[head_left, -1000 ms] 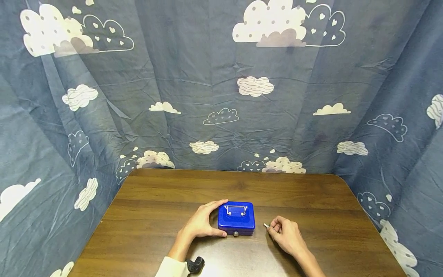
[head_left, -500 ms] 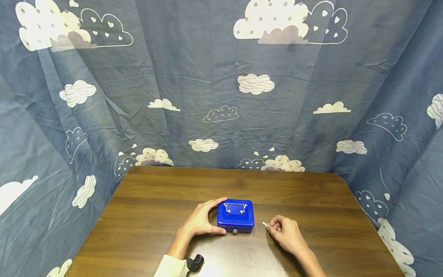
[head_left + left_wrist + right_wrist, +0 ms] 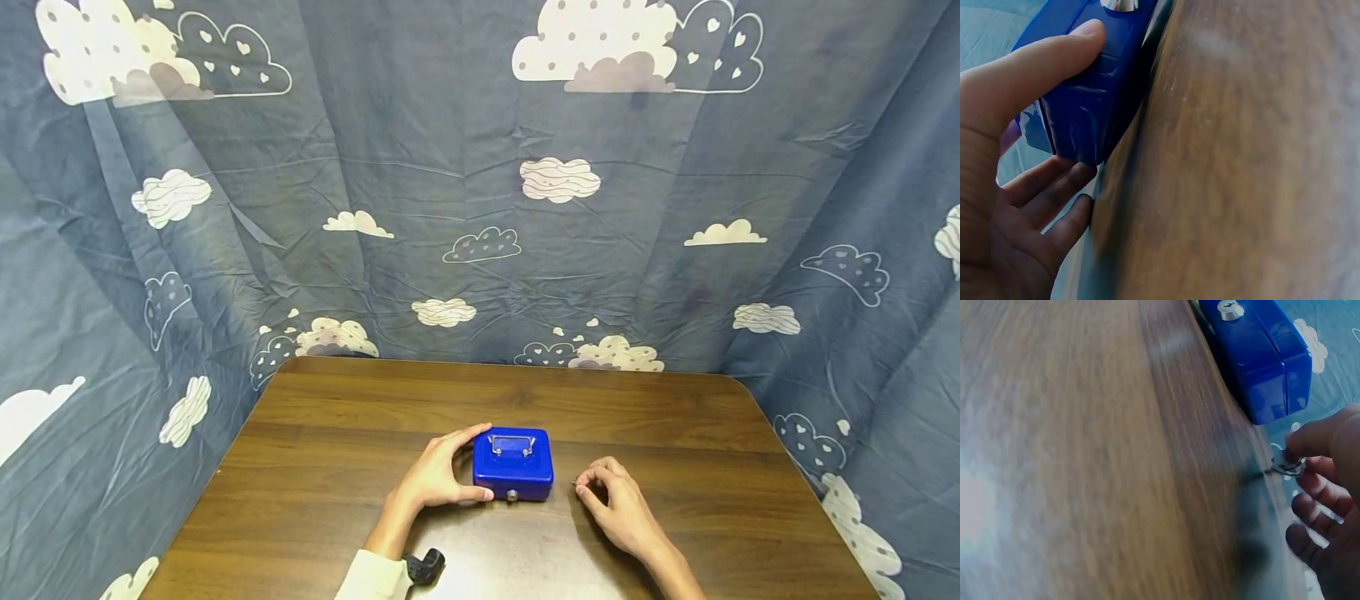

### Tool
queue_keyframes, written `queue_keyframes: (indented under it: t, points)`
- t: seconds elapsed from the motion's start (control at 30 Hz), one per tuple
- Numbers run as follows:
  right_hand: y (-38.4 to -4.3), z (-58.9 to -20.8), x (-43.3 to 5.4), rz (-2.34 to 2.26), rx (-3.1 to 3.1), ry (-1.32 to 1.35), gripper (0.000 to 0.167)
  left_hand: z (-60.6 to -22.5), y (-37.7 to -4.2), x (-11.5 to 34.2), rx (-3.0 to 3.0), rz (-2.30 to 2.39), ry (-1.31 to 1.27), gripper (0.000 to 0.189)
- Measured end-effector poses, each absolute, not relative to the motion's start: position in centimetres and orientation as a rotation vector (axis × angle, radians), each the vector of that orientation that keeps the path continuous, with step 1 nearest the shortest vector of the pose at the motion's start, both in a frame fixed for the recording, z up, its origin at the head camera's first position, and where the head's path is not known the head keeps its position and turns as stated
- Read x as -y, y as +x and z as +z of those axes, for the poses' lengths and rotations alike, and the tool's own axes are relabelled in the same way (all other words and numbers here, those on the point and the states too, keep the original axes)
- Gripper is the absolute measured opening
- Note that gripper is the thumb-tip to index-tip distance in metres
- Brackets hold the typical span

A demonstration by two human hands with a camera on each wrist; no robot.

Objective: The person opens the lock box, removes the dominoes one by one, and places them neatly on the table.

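Note:
A blue metal cash box (image 3: 512, 475) with its lid down sits on the table, its wire handle on top. On its front is a round silver lock (image 3: 1230, 310) with a keyhole. My left hand (image 3: 435, 479) grips the left end of the box, thumb on the front and fingers reaching round the back. To the right of the box and apart from it, my right hand (image 3: 618, 504) pinches a small silver key (image 3: 1288, 464) between thumb and fingertips. The fingers cover much of the key, so its full shape is hidden.
The brown wooden table (image 3: 360, 400) reaches back to a blue-grey curtain (image 3: 420, 167) with white clouds, which also hangs at both sides. A black band with a camera mount (image 3: 425, 567) is on my left wrist, below a cream sleeve (image 3: 373, 577).
The key has turned in my right fingers: its pale end stuck out to the left before and now barely shows. My left hand keeps its grip on the box.

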State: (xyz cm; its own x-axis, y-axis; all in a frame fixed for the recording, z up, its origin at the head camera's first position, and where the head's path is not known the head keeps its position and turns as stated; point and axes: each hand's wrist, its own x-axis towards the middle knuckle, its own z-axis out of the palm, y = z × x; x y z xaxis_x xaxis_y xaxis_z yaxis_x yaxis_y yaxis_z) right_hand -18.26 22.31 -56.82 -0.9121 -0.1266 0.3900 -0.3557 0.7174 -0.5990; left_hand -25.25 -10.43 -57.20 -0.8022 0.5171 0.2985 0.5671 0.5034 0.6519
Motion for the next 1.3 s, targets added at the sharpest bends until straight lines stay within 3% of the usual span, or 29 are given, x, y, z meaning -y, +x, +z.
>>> queue_keyframes:
  t: [0.17, 0.43, 1.3]
  points:
    - [-18.2, -56.8, -21.8, 1.083, 2.551, 0.408, 0.017, -57.2, -25.3, 10.4, 2.668, -1.250, -0.951, 0.102]
    - [-18.1, -56.8, -21.4, 1.244, 2.599, 0.191, 0.007, -57.4, -25.3, 10.3, 2.657, -1.370, -0.925, 0.105]
    - [-17.6, -56.4, -19.0, 1.452, 2.534, 0.160, 0.014, -57.4, -25.4, 9.9, 2.724, -1.411, -0.765, 0.106]
